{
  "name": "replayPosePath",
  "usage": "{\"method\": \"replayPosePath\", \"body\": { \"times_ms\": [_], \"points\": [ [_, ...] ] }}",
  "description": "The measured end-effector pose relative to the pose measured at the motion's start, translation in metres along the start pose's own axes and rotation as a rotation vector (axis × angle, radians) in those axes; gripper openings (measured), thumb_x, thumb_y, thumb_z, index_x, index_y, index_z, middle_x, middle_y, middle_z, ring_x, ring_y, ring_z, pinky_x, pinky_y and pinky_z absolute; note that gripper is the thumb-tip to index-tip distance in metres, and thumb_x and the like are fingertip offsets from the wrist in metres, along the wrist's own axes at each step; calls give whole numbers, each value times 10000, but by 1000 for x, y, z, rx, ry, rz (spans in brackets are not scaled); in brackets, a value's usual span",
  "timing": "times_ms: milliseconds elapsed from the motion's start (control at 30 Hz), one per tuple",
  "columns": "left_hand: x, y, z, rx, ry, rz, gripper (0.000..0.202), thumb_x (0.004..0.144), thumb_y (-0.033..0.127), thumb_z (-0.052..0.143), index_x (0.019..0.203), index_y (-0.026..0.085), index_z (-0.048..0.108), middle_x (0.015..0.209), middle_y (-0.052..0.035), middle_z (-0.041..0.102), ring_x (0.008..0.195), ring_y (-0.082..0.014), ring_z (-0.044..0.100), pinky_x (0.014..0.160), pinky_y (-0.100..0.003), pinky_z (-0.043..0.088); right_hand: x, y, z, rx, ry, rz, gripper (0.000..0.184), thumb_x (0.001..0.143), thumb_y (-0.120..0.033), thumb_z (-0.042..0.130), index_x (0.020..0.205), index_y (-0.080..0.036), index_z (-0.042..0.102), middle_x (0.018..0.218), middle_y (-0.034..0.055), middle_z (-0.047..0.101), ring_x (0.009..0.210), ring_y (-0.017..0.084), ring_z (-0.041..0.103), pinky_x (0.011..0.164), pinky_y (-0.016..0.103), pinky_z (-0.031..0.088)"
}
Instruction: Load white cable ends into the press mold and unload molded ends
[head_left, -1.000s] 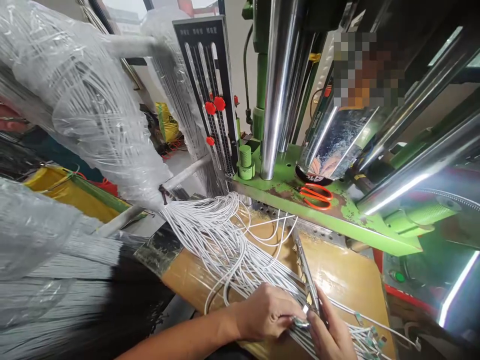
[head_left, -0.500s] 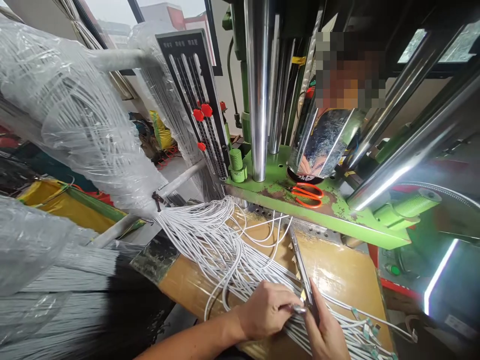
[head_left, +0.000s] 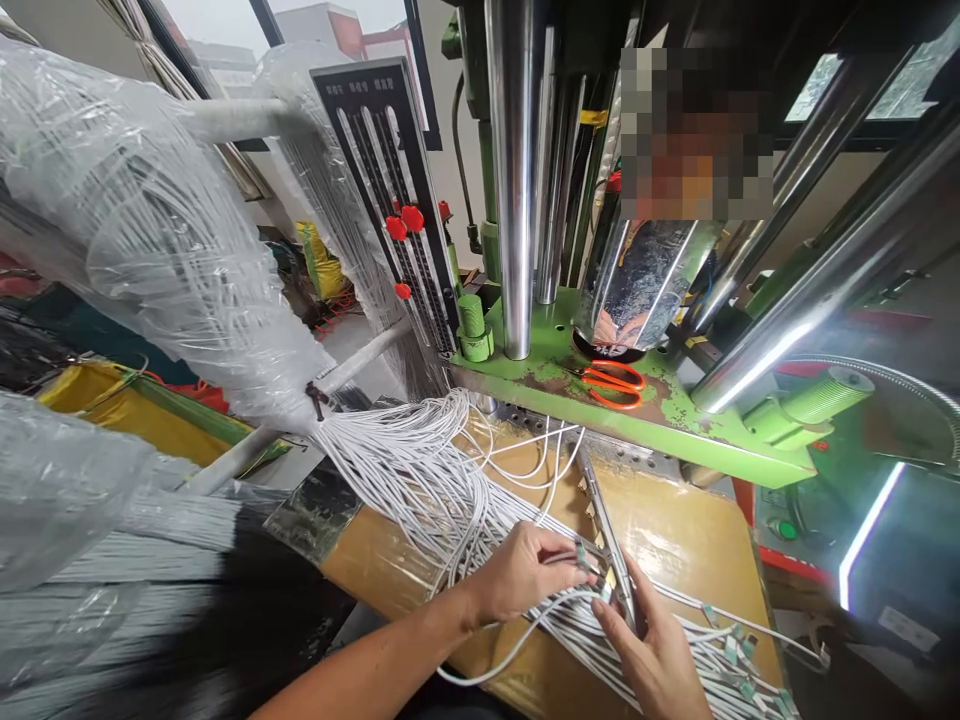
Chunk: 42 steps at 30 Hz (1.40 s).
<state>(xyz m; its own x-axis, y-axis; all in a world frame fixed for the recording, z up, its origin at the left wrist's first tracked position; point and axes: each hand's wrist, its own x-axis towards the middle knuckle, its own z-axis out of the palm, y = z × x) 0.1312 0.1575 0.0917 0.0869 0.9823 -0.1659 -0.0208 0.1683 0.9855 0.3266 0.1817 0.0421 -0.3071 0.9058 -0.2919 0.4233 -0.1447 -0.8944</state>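
My left hand (head_left: 517, 575) is closed in a pinch beside a long metal bar, on a small cable connector (head_left: 582, 553) with a greenish end. The fingers partly cover this piece. My right hand (head_left: 660, 650) grips the near end of the slotted metal bar (head_left: 606, 520), its thumb on the near side. Small pale tabs stick out along the bar's left edge. A white cable (head_left: 499, 672) loops below my left wrist and runs up to the right thumb. Under both hands lies a thick bundle of white cables (head_left: 420, 500).
A green press plate (head_left: 517, 385) with orange-handled scissors (head_left: 611, 384) on it stands behind the tan worktable (head_left: 675, 510). Chrome columns (head_left: 514, 200) rise from the plate. Plastic-wrapped cable bundles (head_left: 172, 230) hang on a rack at left. Cable ends with greenish connectors (head_left: 731, 650) lie at right.
My left hand has moved slightly up along the bar. A shiny metal piece at its fingertips no longer shows; a greenish connector and a looped white cable now do. My right hand stays on the bar.
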Motion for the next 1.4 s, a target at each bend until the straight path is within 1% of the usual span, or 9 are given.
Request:
{"method": "replayPosePath", "body": {
  "times_ms": [100, 200, 433, 600, 700, 800, 967, 1167, 1400],
  "points": [
    [4, -3, -3, 343, -46, 223, 219, 827, 157, 583, 924, 151, 779, 898, -71, 763, 821, -183, 684, 776, -253, 496, 1, 1, -1, -7, -31, 12, 943, 748, -661, 604, 1429, -52, 372, 1293, 190, 611, 1063, 304, 625, 930, 393, 498],
    [9, -9, -3, 525, -75, 373, 318, 820, 81, 518, 1007, 157, 764, 950, -87, 763, 874, -194, 699, 837, -274, 509, 1, 3, -1, 6, -53, 14, 961, 755, -646, 599, 1433, -13, 349, 1317, 222, 585, 1046, 304, 636, 877, 372, 528],
    [20, -23, -4, 665, -87, 461, 364, 802, 41, 503, 1061, 152, 734, 1032, -97, 749, 923, -211, 694, 874, -310, 511, 0, -3, 3, 15, 76, -35, 780, 715, -604, 661, 1327, -134, 546, 1286, 147, 630, 1175, 324, 579, 960, 379, 490],
    [25, -16, -3, 598, -22, 331, 288, 823, 64, 520, 968, 156, 751, 943, -84, 755, 842, -195, 688, 802, -282, 503, 0, -5, 1, -10, 14, 13, 888, 757, -631, 607, 1420, -67, 430, 1333, 178, 587, 1169, 319, 573, 1019, 409, 439],
    [24, -7, -6, 489, 25, 200, 203, 882, 216, 559, 872, 141, 747, 849, -78, 732, 762, -179, 652, 745, -270, 489, 0, -5, 2, 33, 12, 18, 858, 755, -595, 636, 1417, -86, 437, 1309, 154, 610, 1077, 285, 615, 989, 373, 454],
    [24, -2, -13, 296, 130, 119, 301, 904, 342, 553, 805, 126, 737, 829, -86, 715, 759, -179, 633, 704, -262, 482, -1, -6, 4, 68, 6, 35, 859, 762, -577, 632, 1422, -70, 419, 1283, 159, 622, 955, 249, 645, 889, 331, 505],
    [28, 1, -21, 92, 234, -12, 277, 824, 365, 662, 903, 114, 749, 707, -52, 711, 619, -150, 609, 528, -218, 419, 1, -4, 4, 114, 6, 24, 813, 754, -553, 658, 1401, -106, 454, 1383, 133, 552, 1161, 271, 567, 973, 306, 460],
    [39, -8, -21, 543, 89, 383, 197, 840, 127, 578, 884, 132, 769, 843, -68, 761, 767, -173, 688, 722, -249, 508, 4, 6, -3, 61, -157, 54, 893, 840, -577, 569, 1492, -53, 258, 1314, 167, 581, 998, 222, 629, 820, 236, 516],
    [46, -22, -26, 783, 77, 717, 306, 801, 0, 485, 954, 126, 719, 910, -58, 754, 814, -178, 687, 767, -271, 538, 7, 5, -3, 28, -163, 52, 907, 840, -560, 563, 1495, -21, 242, 1097, 128, 678, 823, 196, 633, 771, 232, 514]
  ]
}}
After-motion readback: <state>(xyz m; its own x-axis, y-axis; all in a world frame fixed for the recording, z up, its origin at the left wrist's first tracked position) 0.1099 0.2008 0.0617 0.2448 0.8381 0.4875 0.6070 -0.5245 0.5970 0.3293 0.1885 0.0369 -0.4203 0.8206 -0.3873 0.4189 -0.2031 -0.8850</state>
